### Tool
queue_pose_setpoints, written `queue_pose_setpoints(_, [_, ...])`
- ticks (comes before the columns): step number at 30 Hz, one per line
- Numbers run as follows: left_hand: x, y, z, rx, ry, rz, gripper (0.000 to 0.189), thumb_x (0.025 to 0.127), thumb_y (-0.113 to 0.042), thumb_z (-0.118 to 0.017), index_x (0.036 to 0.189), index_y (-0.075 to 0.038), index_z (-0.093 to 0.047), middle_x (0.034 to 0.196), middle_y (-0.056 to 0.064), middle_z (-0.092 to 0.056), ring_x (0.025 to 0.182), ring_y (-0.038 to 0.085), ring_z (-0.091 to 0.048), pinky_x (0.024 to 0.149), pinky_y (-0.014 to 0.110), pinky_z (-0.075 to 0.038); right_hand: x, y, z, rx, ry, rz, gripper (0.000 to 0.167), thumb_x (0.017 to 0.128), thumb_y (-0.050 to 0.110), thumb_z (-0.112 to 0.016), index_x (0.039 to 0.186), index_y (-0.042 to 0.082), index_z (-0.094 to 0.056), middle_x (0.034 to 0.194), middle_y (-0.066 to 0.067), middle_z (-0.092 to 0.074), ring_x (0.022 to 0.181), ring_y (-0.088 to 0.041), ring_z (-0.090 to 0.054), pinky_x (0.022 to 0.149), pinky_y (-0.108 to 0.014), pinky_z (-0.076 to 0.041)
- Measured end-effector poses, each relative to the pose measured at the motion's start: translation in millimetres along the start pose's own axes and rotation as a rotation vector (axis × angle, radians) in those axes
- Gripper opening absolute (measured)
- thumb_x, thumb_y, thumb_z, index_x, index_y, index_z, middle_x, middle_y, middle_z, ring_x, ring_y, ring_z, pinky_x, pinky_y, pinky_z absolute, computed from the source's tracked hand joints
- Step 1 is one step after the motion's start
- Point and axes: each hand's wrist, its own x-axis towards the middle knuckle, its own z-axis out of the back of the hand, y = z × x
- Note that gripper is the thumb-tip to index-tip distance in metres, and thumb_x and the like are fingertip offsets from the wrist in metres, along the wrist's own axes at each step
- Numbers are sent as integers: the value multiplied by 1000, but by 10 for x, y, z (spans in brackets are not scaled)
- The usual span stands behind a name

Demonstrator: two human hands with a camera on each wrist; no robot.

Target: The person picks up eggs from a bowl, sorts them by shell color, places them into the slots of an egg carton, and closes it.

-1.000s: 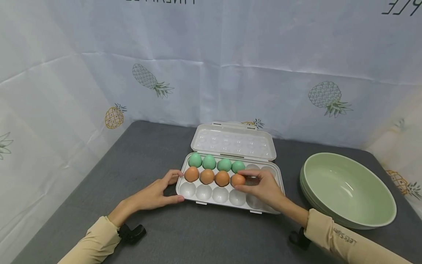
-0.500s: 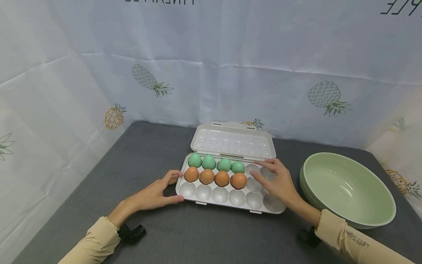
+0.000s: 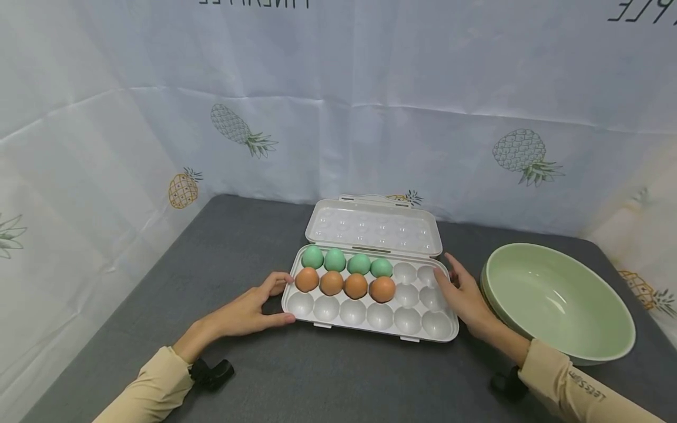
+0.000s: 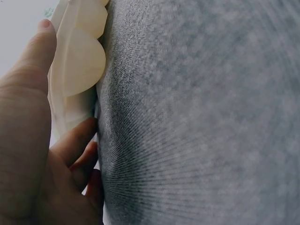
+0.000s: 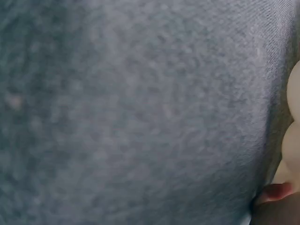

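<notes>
An egg box (image 3: 338, 320) in white plastic stands with its lid (image 3: 372, 226) folded back behind it. Green eggs (image 3: 335, 259) sit in its back row and brown eggs (image 3: 331, 283) in the middle row, several of each, from the left end on. White cups show along the front and at the right end. My left hand (image 3: 245, 311) holds the box's left end. In the left wrist view, its thumb lies at the rim and its fingers reach under the rounded cups (image 4: 84, 63). At the box's right end, my right hand (image 3: 468, 299) is spread loosely, fingertips right at the rim, with no egg in it.
Close to the right of my right hand stands a large pale green bowl (image 3: 560, 305), apparently stacked on another. A dark grey cloth (image 3: 328, 376) covers the table. White curtain (image 3: 370, 147) with pineapple prints hangs behind and along both sides.
My right hand has let go of a brown egg in the middle row and moved right to the box's right end. The left hand and the egg box have stayed in place.
</notes>
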Motion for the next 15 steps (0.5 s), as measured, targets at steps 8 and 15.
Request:
queue_pose_setpoints(8, [12,-6,42,-7,18,-1,62,95,-47,-71,141,-23,-36,146,10,-60,141,28,-54,112,60,-39,52,-141,38,156,135,61,65,112,42,-30,164,9,-11,161,-27,-34,148,-38,-38,104,-19,-44])
queue_pose_setpoints(15, [55,17,145,-53,48,-5,41,107,-35,-55,141,-19,-40,148,17,-56,140,35,-54,110,60,-42,80,-160,38,283,237,4,60,114,36,-20,165,15,2,172,-19,-4,157,-38,-18,125,-56,-23])
